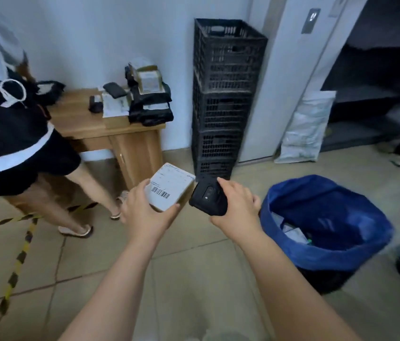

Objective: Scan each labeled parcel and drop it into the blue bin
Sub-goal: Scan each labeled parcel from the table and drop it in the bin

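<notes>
My left hand [142, 212] holds a small cardboard parcel [169, 187] from below, its white label and barcode facing up. My right hand [237, 205] grips a black handheld scanner [208, 198], held right beside the parcel's right edge, its back side toward me. The blue bin [326, 257], a dark bucket lined with a blue bag, stands on the floor to the right of my right hand; several parcels lie inside it. More labeled parcels [148, 82] and dark bags sit piled on the wooden desk [83, 124] at the back left.
Another person [17, 134] in dark clothes stands at the left beside the desk. Stacked black crates [223, 94] stand against the wall behind my hands. A white sack [307, 126] leans by a doorway at the right. Yellow-black tape [17, 262] crosses the tiled floor.
</notes>
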A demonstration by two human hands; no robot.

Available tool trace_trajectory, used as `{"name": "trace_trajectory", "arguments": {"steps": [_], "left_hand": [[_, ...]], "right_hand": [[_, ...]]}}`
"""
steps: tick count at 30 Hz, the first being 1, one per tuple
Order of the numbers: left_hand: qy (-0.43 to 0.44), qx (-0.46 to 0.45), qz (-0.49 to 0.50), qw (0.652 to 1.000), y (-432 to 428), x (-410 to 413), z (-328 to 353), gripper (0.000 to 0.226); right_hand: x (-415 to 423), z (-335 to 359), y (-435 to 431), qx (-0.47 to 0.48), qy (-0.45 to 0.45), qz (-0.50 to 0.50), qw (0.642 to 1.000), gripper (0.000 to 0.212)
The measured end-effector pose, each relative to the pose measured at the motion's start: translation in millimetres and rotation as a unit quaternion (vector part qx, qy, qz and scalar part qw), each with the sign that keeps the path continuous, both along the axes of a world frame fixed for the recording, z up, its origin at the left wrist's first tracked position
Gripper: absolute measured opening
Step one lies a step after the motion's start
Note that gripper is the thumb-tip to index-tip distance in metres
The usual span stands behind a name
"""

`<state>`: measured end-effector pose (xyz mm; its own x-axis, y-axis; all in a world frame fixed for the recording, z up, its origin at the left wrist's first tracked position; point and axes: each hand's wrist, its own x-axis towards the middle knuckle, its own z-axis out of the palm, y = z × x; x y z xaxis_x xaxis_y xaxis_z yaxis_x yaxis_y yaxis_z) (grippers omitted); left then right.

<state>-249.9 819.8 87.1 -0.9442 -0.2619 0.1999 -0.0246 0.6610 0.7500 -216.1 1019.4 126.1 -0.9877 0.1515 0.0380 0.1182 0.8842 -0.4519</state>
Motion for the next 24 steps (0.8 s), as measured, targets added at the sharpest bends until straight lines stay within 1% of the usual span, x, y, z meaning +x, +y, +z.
{"name": "trace_trajectory", "arguments": {"steps": [2,4,7,11,14,17,20,22,24], "left_hand": [[-0.011,-0.014,-0.038,0.999,45.4,-9.0,-7.0,0.088],[-0.02,-0.03,-0.082,0.996,85.7,-18.0,-13.8,0.088],[-0.031,-0.074,-0.159,0.984,141.6,-35.0,-24.8,0.087],[-0.045,-0.121,-0.258,0.957,216.0,-64.1,-38.7,0.09],[-0.057,-0.137,-0.322,0.935,271.4,-89.7,-53.4,0.094],[-0.052,-0.16,-0.392,0.904,331.3,-119.4,-67.5,0.088],[-0.049,-0.202,-0.476,0.855,389.3,-147.7,-79.0,0.084],[-0.034,-0.232,-0.506,0.83,419.2,-165.6,-86.5,0.084],[-0.031,-0.25,-0.524,0.813,447.4,-185.7,-95.2,0.083]], "right_hand": [[1.7,-5.6,39.5,-0.005,-0.011,-0.029,1.0,0.085],[3.8,-12.2,76.6,-0.025,-0.012,-0.068,0.997,0.08],[7.4,-25.0,128.7,-0.059,-0.019,-0.136,0.989,0.074],[7.7,-43.3,189.0,-0.081,-0.048,-0.229,0.969,0.079],[0.2,-58.6,229.9,-0.092,-0.064,-0.285,0.952,0.089],[-19.1,-70.3,271.9,-0.115,-0.062,-0.345,0.93,0.092],[-40.1,-74.3,315.9,-0.127,-0.058,-0.418,0.898,0.09],[-49.2,-75.9,342.2,-0.133,-0.048,-0.465,0.874,0.089],[-55.5,-79.1,365.9,-0.138,-0.045,-0.505,0.85,0.09]]}}
